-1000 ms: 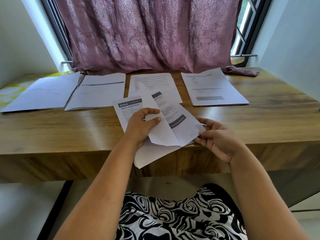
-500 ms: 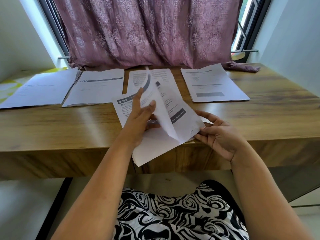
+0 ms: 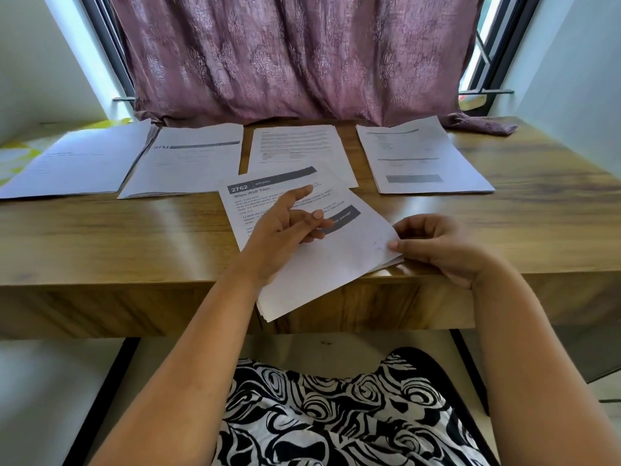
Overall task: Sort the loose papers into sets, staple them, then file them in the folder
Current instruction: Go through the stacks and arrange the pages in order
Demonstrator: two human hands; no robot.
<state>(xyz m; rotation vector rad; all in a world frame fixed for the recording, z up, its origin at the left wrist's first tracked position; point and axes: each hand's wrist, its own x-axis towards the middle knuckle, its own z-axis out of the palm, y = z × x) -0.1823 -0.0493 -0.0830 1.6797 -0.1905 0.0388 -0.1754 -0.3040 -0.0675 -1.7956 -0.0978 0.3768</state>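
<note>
My right hand [image 3: 437,245] pinches the loose stack [image 3: 322,260] at mid-frame, overhanging the counter [image 3: 100,237] edge; left hand [image 3: 285,227] hovers released. Risk: sheets slide off, mixing sets.

Daylight from behind the curtain, soft on your desk

You get bright daylight at 11 and 1 o'clock, where the window [image 3: 484,45] blows out white beside the curtain [image 3: 295,55]. Pale glare streaks sheen the table [image 3: 100,237] around 9 o'clock and near its front edge. Your left hand [image 3: 285,227] is slightly motion-blurred, and print on the far papers [image 3: 295,146] is too soft to read. Straight edges bow outward toward the corners.
</note>
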